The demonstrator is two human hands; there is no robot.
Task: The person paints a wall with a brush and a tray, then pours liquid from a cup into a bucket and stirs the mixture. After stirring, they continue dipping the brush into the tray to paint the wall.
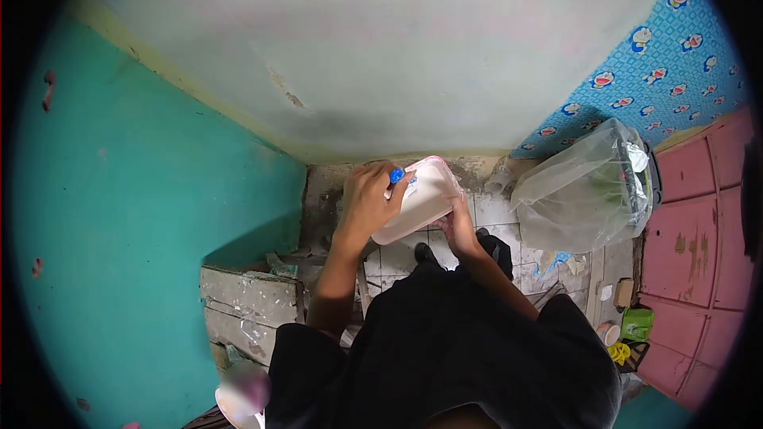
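Note:
My left hand (pixel 367 200) rests on the upper side of a white plastic container with a pink rim (pixel 421 200), with fingers closed around a small blue and white object (pixel 397 176) at its top edge. From below on the right side, my right hand (pixel 459 226) grips the same container. The container is tilted and held in front of my chest, above a tiled floor. My black sleeves and shirt (pixel 445 349) fill the lower middle of the view.
A large clear plastic bag (pixel 584 191) over a bin stands at the right, beside a pink door (pixel 699 230). A grey concrete ledge (pixel 250 302) juts out at the lower left by the turquoise wall. A green cup (pixel 637 323) and small items lie on the floor at the right.

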